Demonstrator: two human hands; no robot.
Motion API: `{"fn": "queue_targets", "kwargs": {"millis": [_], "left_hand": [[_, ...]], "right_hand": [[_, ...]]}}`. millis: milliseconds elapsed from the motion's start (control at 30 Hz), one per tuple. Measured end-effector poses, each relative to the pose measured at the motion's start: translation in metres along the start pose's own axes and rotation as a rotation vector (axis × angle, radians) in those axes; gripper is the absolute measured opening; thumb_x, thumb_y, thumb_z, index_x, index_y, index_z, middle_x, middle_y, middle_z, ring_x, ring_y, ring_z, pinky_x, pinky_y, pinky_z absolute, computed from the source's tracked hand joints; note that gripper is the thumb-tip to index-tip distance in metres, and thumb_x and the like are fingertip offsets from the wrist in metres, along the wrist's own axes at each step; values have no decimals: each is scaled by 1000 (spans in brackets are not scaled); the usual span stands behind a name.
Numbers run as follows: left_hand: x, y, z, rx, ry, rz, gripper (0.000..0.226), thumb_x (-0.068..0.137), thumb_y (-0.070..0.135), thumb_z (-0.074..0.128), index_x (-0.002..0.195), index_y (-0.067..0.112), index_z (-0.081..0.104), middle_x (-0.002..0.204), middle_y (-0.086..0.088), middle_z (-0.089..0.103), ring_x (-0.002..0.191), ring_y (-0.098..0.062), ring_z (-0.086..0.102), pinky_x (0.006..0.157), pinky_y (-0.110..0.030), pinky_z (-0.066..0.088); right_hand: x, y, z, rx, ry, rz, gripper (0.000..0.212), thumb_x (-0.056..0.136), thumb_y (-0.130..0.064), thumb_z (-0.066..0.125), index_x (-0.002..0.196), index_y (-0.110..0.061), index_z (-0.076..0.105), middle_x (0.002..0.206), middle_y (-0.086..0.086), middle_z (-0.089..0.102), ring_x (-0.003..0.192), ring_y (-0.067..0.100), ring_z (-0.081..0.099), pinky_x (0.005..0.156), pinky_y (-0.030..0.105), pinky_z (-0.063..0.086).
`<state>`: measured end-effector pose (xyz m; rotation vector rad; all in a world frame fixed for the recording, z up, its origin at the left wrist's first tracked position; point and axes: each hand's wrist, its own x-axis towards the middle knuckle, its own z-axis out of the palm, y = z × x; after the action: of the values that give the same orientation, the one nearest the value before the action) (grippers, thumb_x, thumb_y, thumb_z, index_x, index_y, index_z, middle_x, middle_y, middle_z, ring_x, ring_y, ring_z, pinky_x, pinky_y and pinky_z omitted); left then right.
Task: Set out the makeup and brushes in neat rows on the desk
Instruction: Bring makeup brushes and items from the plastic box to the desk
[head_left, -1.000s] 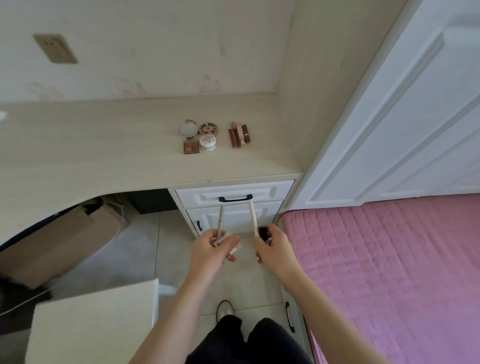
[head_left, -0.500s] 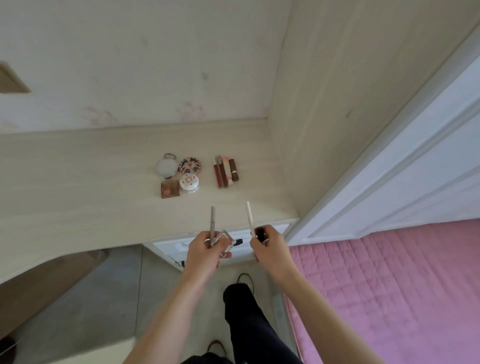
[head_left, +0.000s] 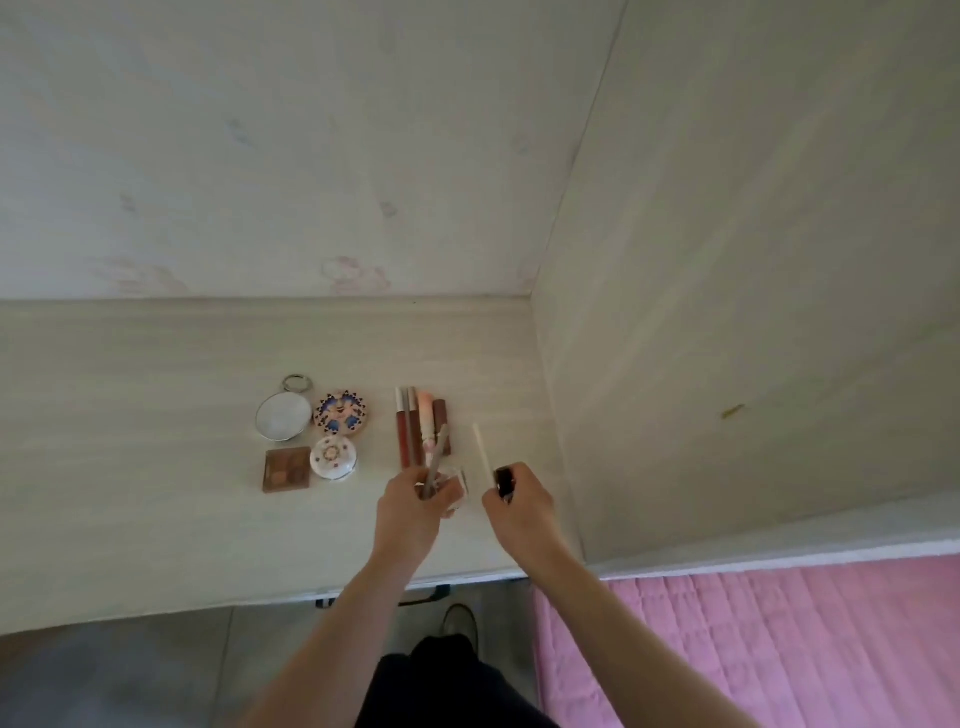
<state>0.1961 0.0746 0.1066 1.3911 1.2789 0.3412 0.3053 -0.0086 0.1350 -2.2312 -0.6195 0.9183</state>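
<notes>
- Left hand (head_left: 413, 506): fingers curled round a grey pencil-like stick (head_left: 435, 457) and a clear item (head_left: 453, 488); the item's identity is unclear.
- Right hand (head_left: 519, 506): clamped on a white stick (head_left: 481, 451) and a small dark object (head_left: 504, 480), mostly hidden.
- Lip tubes (head_left: 421, 423): one row on the desk (head_left: 130, 415), partly covered by the grey stick.
- Compacts (head_left: 340, 413) and palette (head_left: 287, 469): grouped left of the tubes.
- Side panel (head_left: 727, 312): bounds the desk just right of the right hand; bare desk surface extends left.
</notes>
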Motion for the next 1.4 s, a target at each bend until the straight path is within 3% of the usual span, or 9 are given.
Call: {"fn": "queue_targets", "kwargs": {"millis": [100, 233, 433, 633, 733, 833, 967, 1167, 1400], "left_hand": [[14, 3, 17, 91, -34, -20, 12, 81, 32, 73, 78, 23, 66, 73, 10, 67, 68, -3, 61, 55, -18, 38], [31, 11, 33, 161, -57, -39, 16, 82, 28, 73, 83, 15, 66, 77, 1, 67, 73, -16, 62, 63, -28, 48], [55, 21, 45, 292, -46, -13, 22, 81, 25, 72, 72, 21, 52, 70, 6, 57, 66, -13, 56, 55, -26, 41], [95, 43, 54, 411, -64, 15, 18, 87, 23, 65, 91, 7, 58, 77, 5, 49, 79, -20, 54, 70, -37, 53], [112, 51, 58, 499, -70, -7, 23, 90, 24, 61, 100, 4, 61, 88, -4, 56, 86, -16, 42, 76, -31, 46], [123, 57, 61, 649, -93, -27, 26, 93, 32, 56, 107, 10, 59, 103, -7, 65, 95, -20, 59, 76, -25, 37], [133, 60, 64, 716, -164, -46, 18, 88, 19, 60, 99, 5, 60, 96, -14, 65, 87, -28, 63, 65, -32, 47], [133, 56, 61, 755, -93, -1, 19, 94, 27, 52, 100, 11, 62, 94, -5, 61, 81, -19, 53, 74, -19, 25], [126, 57, 58, 643, -63, -15, 23, 90, 25, 62, 96, 3, 64, 71, 6, 28, 74, -21, 46, 66, -31, 45]], "right_hand": [[21, 0, 2, -49, 39, 40, 11, 88, -15, 55, 97, -19, 51, 85, -6, 55, 68, 7, 50, 53, 17, 33], [45, 5, 4, -97, 83, 77, 16, 87, -10, 56, 103, -10, 55, 90, -1, 54, 80, 17, 50, 67, 22, 33], [62, 18, 4, -113, 113, 131, 13, 85, -6, 56, 89, -16, 47, 85, -1, 55, 72, 15, 49, 49, 12, 29], [74, 18, 13, -122, 108, 200, 11, 87, -4, 52, 97, -8, 52, 96, 10, 58, 84, 25, 56, 65, 27, 39], [80, 16, 15, -124, 116, 222, 12, 89, -5, 51, 101, -7, 52, 99, 11, 57, 85, 25, 57, 67, 28, 41], [87, 17, 15, -148, 126, 213, 13, 90, -6, 51, 103, -8, 53, 101, 10, 55, 80, 19, 53, 67, 27, 41], [96, 19, 13, -206, 117, 194, 14, 93, -11, 51, 107, -9, 52, 103, 8, 54, 79, 18, 51, 66, 25, 41], [104, 13, 10, -307, 99, 154, 18, 95, -13, 48, 112, -8, 49, 111, 9, 51, 94, 25, 58, 75, 30, 47], [110, 6, 11, -296, 83, 92, 21, 93, -12, 54, 113, -8, 49, 114, 10, 51, 97, 25, 57, 81, 33, 50]]}}
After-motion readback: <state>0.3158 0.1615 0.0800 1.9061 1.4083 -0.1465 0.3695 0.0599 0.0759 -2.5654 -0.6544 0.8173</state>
